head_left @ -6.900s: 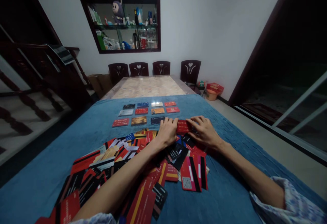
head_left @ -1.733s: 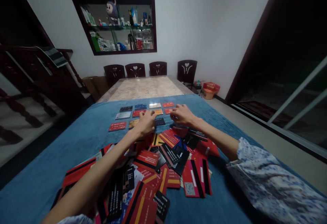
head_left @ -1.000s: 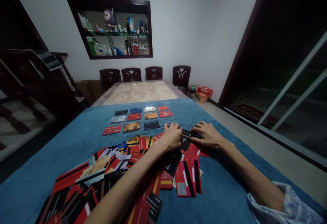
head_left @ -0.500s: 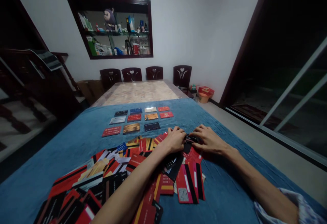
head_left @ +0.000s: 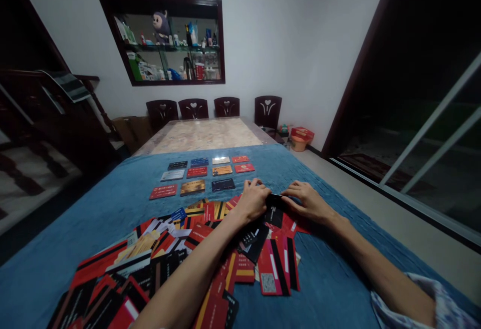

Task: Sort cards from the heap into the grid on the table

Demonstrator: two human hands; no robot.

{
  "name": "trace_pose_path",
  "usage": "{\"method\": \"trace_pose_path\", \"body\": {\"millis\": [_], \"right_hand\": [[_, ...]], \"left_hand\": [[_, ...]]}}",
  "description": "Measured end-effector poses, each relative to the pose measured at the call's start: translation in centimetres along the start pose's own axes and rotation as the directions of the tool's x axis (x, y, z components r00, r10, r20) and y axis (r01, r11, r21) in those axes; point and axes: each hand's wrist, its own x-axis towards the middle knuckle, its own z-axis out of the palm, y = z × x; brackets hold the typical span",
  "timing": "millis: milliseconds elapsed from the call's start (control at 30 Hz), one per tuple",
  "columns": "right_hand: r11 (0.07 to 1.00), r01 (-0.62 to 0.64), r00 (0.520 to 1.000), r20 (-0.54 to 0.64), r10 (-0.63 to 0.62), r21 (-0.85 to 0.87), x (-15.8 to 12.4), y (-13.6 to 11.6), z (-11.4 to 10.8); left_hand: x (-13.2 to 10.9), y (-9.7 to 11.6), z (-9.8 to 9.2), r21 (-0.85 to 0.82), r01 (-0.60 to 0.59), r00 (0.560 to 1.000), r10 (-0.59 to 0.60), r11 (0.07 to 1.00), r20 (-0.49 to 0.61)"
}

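Between my two hands is a small black card (head_left: 275,197), seen nearly edge-on at the right end of a loose heap of cards. My left hand (head_left: 254,201) has its fingers curled at the card's left end. From the right, my right hand (head_left: 306,200) pinches the other end with thumb and fingers. Just below lies another black card (head_left: 274,216) on red ones. Nearer to me are a black card with white marks (head_left: 256,244) and a red card with a square code (head_left: 268,282). My left forearm hides part of the heap.
Small stacks of cards stand in rows farther back, among them a gold stack (head_left: 193,187) and a dark blue stack (head_left: 223,185). A blue cloth (head_left: 330,279) covers the near table; bare marble tabletop (head_left: 203,133) shows beyond. Chairs (head_left: 267,111) stand behind it.
The black card between my hands has turned from lying flatter to nearly edge-on and risen slightly. My hands have shifted a little, uncovering more of the black card below.
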Motion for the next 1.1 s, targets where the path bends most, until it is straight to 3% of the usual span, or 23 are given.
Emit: {"method": "trace_pose_path", "body": {"millis": [400, 1100], "right_hand": [[0.996, -0.087, 0.996, -0.024, 0.087, -0.005, -0.1, 0.9, 1.3], [0.979, -0.179, 0.950, -0.240, 0.198, 0.102, 0.1, 0.4, 2.1]], "left_hand": [[0.1, -0.1, 0.2, -0.086, 0.086, 0.994, -0.091, 0.993, -0.058], [0.1, -0.2, 0.2, -0.187, 0.188, 0.966, -0.215, 0.964, -0.140]]}}
